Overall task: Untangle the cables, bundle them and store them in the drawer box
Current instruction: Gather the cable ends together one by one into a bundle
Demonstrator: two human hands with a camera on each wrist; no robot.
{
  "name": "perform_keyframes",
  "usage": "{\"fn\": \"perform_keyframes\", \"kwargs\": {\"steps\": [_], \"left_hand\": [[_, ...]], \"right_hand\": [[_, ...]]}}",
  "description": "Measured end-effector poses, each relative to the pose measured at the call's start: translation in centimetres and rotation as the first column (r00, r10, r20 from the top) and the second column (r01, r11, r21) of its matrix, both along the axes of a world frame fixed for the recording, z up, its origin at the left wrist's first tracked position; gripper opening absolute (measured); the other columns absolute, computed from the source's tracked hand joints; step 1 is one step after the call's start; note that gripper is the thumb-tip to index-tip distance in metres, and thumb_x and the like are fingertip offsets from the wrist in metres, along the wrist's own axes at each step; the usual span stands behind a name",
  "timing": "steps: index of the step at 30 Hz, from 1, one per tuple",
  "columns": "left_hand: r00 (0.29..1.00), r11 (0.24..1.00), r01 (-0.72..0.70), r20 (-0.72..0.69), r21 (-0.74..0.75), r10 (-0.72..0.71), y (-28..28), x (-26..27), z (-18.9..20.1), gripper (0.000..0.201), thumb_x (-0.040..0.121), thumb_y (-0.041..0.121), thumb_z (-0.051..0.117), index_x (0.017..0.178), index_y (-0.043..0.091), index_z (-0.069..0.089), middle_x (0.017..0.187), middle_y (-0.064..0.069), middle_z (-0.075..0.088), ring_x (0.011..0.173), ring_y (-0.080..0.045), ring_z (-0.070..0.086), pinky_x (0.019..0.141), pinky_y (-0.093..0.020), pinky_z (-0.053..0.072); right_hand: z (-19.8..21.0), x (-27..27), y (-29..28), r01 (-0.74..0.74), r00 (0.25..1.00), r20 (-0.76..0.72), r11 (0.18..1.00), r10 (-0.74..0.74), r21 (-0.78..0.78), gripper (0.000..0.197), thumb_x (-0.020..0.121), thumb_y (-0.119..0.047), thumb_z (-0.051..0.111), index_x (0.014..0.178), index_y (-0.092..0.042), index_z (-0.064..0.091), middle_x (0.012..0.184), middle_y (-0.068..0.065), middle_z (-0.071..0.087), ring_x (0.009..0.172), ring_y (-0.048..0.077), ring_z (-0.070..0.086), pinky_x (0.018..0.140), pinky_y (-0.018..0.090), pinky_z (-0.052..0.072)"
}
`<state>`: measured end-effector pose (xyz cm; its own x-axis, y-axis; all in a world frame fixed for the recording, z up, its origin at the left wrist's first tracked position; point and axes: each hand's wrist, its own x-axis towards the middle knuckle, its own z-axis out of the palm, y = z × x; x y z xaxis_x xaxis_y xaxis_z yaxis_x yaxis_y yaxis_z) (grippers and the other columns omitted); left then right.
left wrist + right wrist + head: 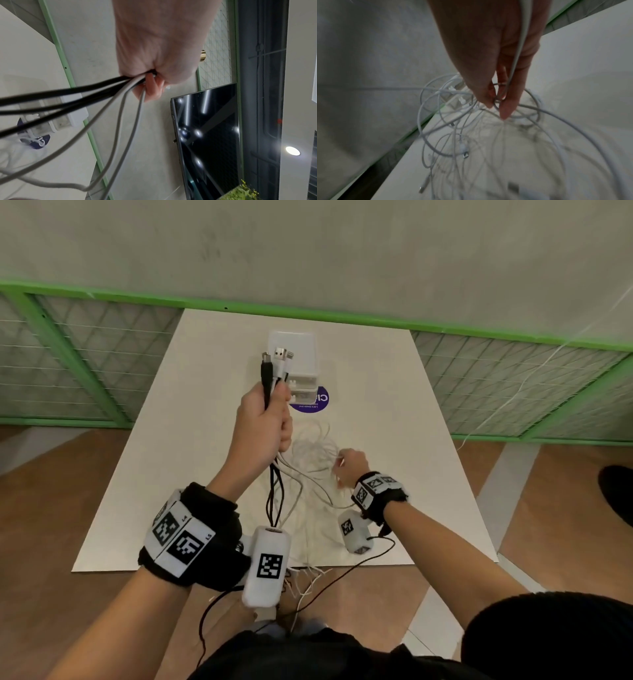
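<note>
My left hand (265, 419) is raised above the table and grips a bunch of cables (272, 371), black and white, with their plug ends sticking up out of the fist. In the left wrist view the black and grey cables (96, 97) leave the left hand (154, 75) and hang down. My right hand (349, 465) is lower, at the tangle of thin white cables (313, 446) on the table. In the right wrist view the right hand (498, 106) pinches a thin white cable (518, 56) above the white loops (453, 121). The white drawer box (298, 361) stands at the table's far side.
The white table (171, 460) ends at a green-framed mesh fence (102, 350) and a grey wall. A purple round sticker (317, 404) lies under the drawer box. Cables hang over the table's near edge (308, 580). A dark screen (205, 135) hangs on the wall.
</note>
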<state>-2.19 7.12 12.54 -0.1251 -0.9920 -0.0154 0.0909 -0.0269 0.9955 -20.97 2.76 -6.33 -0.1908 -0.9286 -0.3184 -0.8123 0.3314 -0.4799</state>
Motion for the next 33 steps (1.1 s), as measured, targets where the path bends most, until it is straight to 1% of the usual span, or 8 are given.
{"fn": "perform_keyframes", "kwargs": {"steps": [3, 6, 11, 16, 20, 25, 30, 33], "left_hand": [[1.000, 1.000, -0.023, -0.016, 0.009, 0.023, -0.7, 0.4, -0.1, 0.030, 0.102, 0.020, 0.032, 0.073, 0.015, 0.038, 0.042, 0.014, 0.028, 0.033, -0.002, 0.021, 0.036, -0.011, 0.019], [1.000, 1.000, -0.013, -0.006, 0.009, 0.013, -0.8, 0.3, -0.1, 0.030, 0.102, 0.020, 0.032, 0.073, 0.015, 0.037, 0.042, 0.014, 0.028, 0.033, -0.003, 0.021, 0.036, -0.012, 0.019], [1.000, 0.999, 0.019, -0.007, -0.027, -0.019, -0.7, -0.7, 0.0, 0.029, 0.102, 0.021, 0.032, 0.074, 0.014, 0.038, 0.041, 0.014, 0.029, 0.033, -0.002, 0.023, 0.035, -0.014, 0.021], [0.999, 0.996, -0.013, -0.053, -0.084, 0.008, -1.2, -1.1, 0.8, 0.030, 0.102, 0.021, 0.032, 0.074, 0.015, 0.038, 0.045, 0.012, 0.031, 0.035, -0.004, 0.023, 0.035, -0.015, 0.022], [0.993, 0.978, -0.086, -0.097, -0.189, 0.068, -1.6, -0.4, 2.9, 0.030, 0.103, 0.021, 0.031, 0.074, 0.016, 0.038, 0.042, 0.013, 0.033, 0.033, -0.002, 0.027, 0.034, -0.014, 0.024], [0.982, 0.960, -0.136, -0.159, -0.246, 0.098, -1.2, 0.0, 4.4, 0.028, 0.102, 0.023, 0.032, 0.076, 0.015, 0.037, 0.042, 0.014, 0.031, 0.033, -0.002, 0.027, 0.035, -0.013, 0.023], [0.999, 0.987, 0.022, 0.048, -0.162, -0.014, -1.2, -0.6, 1.9, 0.031, 0.102, 0.019, 0.032, 0.072, 0.017, 0.036, 0.045, 0.013, 0.035, 0.037, -0.005, 0.030, 0.038, -0.018, 0.027], [0.953, 0.979, 0.087, 0.303, -0.186, -0.027, -1.5, -0.9, -0.7, 0.026, 0.101, 0.020, 0.034, 0.079, 0.017, 0.048, 0.069, 0.003, 0.055, 0.059, -0.011, 0.054, 0.061, -0.025, 0.048]], "right_hand": [[0.9, 0.1, -1.3, 0.033, 0.995, 0.097, 0.995, -0.025, -0.089, 0.019, 0.085, -0.007, 0.056, 0.101, 0.002, 0.057, 0.106, 0.026, 0.061, 0.099, 0.039, 0.060, 0.085, 0.043, 0.049], [2.6, 0.0, -0.9, -0.193, 0.981, 0.035, 0.976, 0.190, 0.100, 0.055, 0.082, -0.006, 0.063, 0.132, -0.006, 0.041, 0.127, 0.023, 0.049, 0.118, 0.035, 0.048, 0.094, 0.035, 0.039], [6.8, -1.3, 1.8, -0.242, 0.963, -0.137, 0.968, 0.232, -0.061, 0.065, 0.079, 0.001, 0.047, 0.139, -0.022, 0.034, 0.118, 0.016, 0.057, 0.106, 0.034, 0.056, 0.084, 0.035, 0.043], [5.6, 1.4, 6.8, -0.562, 0.767, 0.304, 0.820, 0.565, -0.109, 0.047, 0.072, -0.003, 0.052, 0.119, -0.009, 0.057, 0.129, 0.007, 0.055, 0.120, 0.015, 0.048, 0.103, 0.027, 0.036], [3.1, 2.2, 8.5, -0.318, 0.851, 0.370, 0.926, 0.373, -0.202, 0.009, 0.087, -0.008, 0.061, 0.094, -0.006, 0.067, 0.110, 0.008, 0.067, 0.088, 0.010, 0.057, 0.074, 0.010, 0.041], [3.0, 1.4, 8.0, -0.125, 0.855, 0.474, 0.971, 0.209, -0.203, 0.014, 0.093, -0.007, 0.051, 0.086, -0.004, 0.062, 0.091, 0.007, 0.065, 0.060, -0.004, 0.057, 0.060, 0.010, 0.044], [8.3, 2.0, 7.4, 0.000, 0.787, 0.570, 0.923, 0.238, -0.386, 0.016, 0.095, -0.007, 0.047, 0.088, -0.006, 0.062, 0.060, 0.009, 0.060, 0.045, 0.005, 0.051, 0.049, 0.016, 0.042], [11.4, 2.3, 7.4, -0.021, 0.788, 0.534, 0.879, 0.308, -0.477, 0.016, 0.093, -0.011, 0.053, 0.087, -0.010, 0.068, 0.055, 0.011, 0.055, 0.044, 0.004, 0.045, 0.050, 0.014, 0.038]]}}
